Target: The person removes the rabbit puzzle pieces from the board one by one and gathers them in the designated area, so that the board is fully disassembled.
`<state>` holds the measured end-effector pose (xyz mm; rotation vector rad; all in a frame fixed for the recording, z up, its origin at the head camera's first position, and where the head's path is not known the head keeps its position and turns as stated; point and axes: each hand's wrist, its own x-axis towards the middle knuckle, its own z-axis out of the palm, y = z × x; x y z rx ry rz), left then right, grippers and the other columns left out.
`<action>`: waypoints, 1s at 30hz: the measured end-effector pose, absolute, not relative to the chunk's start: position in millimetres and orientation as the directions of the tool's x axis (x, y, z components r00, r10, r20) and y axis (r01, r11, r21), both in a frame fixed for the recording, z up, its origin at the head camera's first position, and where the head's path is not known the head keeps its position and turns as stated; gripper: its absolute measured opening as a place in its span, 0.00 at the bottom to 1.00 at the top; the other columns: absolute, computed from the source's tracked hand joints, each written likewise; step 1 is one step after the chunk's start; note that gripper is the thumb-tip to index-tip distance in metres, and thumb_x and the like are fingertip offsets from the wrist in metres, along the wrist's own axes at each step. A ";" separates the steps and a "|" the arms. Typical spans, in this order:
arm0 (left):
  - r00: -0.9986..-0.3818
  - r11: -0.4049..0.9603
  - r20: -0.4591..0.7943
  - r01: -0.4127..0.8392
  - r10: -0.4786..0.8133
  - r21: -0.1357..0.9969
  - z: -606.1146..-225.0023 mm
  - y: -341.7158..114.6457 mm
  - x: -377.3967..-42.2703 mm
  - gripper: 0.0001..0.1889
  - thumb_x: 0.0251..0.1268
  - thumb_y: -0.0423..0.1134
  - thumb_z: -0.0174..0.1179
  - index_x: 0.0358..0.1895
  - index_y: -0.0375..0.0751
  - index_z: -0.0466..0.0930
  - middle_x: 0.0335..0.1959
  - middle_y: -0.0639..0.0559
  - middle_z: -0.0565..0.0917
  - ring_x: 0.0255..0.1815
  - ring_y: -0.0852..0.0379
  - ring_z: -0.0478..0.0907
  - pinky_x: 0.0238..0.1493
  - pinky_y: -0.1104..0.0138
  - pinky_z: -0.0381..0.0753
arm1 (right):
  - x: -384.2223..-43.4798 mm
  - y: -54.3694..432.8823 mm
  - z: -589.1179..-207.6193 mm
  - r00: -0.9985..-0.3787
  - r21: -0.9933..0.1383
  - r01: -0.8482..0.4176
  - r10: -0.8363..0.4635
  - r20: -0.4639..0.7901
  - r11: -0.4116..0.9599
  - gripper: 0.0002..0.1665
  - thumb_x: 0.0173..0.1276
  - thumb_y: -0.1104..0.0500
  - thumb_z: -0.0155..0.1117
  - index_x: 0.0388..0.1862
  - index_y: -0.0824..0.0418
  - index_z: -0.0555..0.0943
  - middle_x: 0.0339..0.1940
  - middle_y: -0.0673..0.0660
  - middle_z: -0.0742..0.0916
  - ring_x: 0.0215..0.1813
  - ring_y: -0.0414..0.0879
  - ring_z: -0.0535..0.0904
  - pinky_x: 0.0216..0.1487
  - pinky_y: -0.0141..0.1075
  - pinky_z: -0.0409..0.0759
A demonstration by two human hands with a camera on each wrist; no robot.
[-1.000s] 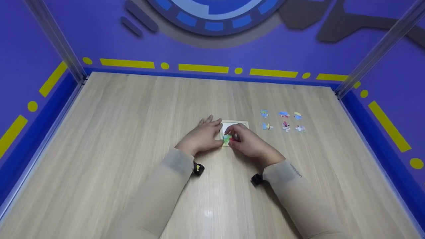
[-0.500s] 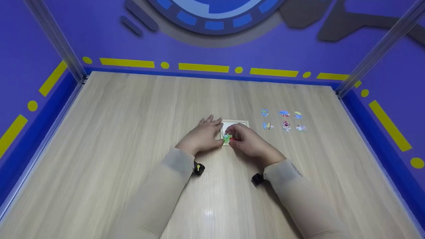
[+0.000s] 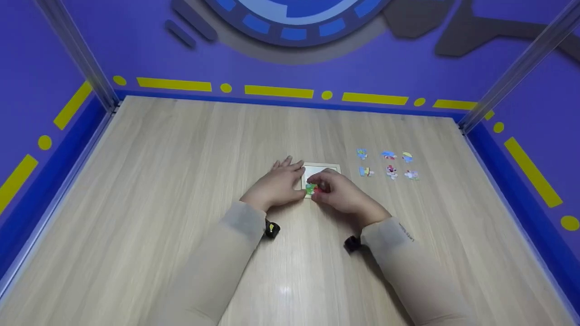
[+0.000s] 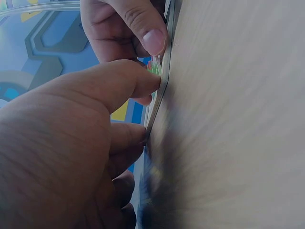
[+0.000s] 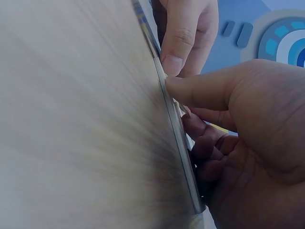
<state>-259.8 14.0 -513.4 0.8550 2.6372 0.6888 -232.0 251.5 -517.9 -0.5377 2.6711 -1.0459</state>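
A small light-wood puzzle tray lies at mid-table in the head view. My left hand rests flat along its left side, fingers spread, with the thumb at the lower left corner. A green puzzle piece lies in that corner of the tray. Beside it, my right hand bends over the tray and pinches a red puzzle piece, mostly covered by the fingers. In the right wrist view a thin puzzle piece edge stands tilted at the fingertips.
To the right of the tray, several loose puzzle pieces lie in two rows. The wooden table is bounded by blue-purple walls at the back and sides, with metal posts at the corners.
The green piece has shifted slightly within the tray's corner, and the right fingers have made only tiny movements. The left hand stays in place.
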 end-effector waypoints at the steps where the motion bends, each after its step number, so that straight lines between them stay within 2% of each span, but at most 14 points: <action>1: -0.783 0.708 -0.118 0.473 0.610 0.524 -513.1 14.0 -259.7 0.42 0.81 0.54 0.62 0.89 0.37 0.65 0.95 0.48 0.59 0.99 0.40 0.42 1.00 0.45 0.40 | -231.8 251.7 -518.0 -0.908 -0.687 -0.255 -0.413 -0.072 0.680 0.24 0.79 0.60 0.75 0.71 0.62 0.87 0.60 0.61 0.88 0.55 0.51 0.81 0.61 0.44 0.80; 9: -0.781 0.711 -0.117 0.482 0.613 0.512 -512.0 14.6 -259.0 0.42 0.81 0.54 0.62 0.89 0.36 0.64 0.95 0.48 0.59 0.99 0.40 0.43 1.00 0.45 0.41 | -230.9 254.4 -514.3 -0.898 -0.673 -0.265 -0.431 -0.087 0.690 0.26 0.84 0.60 0.69 0.77 0.61 0.84 0.64 0.61 0.86 0.56 0.50 0.80 0.60 0.43 0.79; 13: -0.784 0.715 -0.121 0.476 0.609 0.512 -512.6 14.9 -259.0 0.42 0.82 0.54 0.62 0.89 0.37 0.64 0.95 0.48 0.59 0.99 0.40 0.43 1.00 0.45 0.40 | -229.9 257.9 -507.9 -0.884 -0.673 -0.263 -0.452 -0.119 0.692 0.22 0.86 0.60 0.66 0.75 0.61 0.85 0.65 0.63 0.85 0.56 0.51 0.81 0.59 0.42 0.80; 17: -0.786 0.717 -0.124 0.471 0.605 0.514 -511.8 15.5 -259.8 0.41 0.82 0.54 0.63 0.90 0.38 0.64 0.95 0.48 0.59 0.99 0.40 0.42 1.00 0.45 0.39 | -229.1 263.0 -499.2 -0.872 -0.683 -0.244 -0.463 -0.156 0.689 0.20 0.87 0.61 0.65 0.73 0.60 0.85 0.67 0.64 0.84 0.61 0.54 0.82 0.64 0.46 0.82; 25: -0.787 0.717 -0.127 0.468 0.604 0.516 -511.2 15.5 -260.5 0.42 0.82 0.54 0.62 0.90 0.38 0.64 0.95 0.49 0.58 0.99 0.41 0.41 1.00 0.46 0.38 | -228.2 276.9 -486.0 -0.876 -0.706 -0.158 -0.428 -0.223 0.690 0.27 0.87 0.57 0.66 0.81 0.54 0.80 0.70 0.63 0.83 0.68 0.58 0.82 0.71 0.56 0.82; 30: -0.788 0.714 -0.132 0.456 0.602 0.531 -511.6 14.4 -258.3 0.41 0.82 0.54 0.63 0.90 0.39 0.64 0.96 0.49 0.58 0.99 0.41 0.40 1.00 0.47 0.38 | -224.5 287.3 -484.2 -0.868 -0.687 -0.160 -0.432 -0.243 0.709 0.30 0.88 0.56 0.64 0.85 0.57 0.78 0.71 0.64 0.83 0.67 0.58 0.81 0.73 0.55 0.80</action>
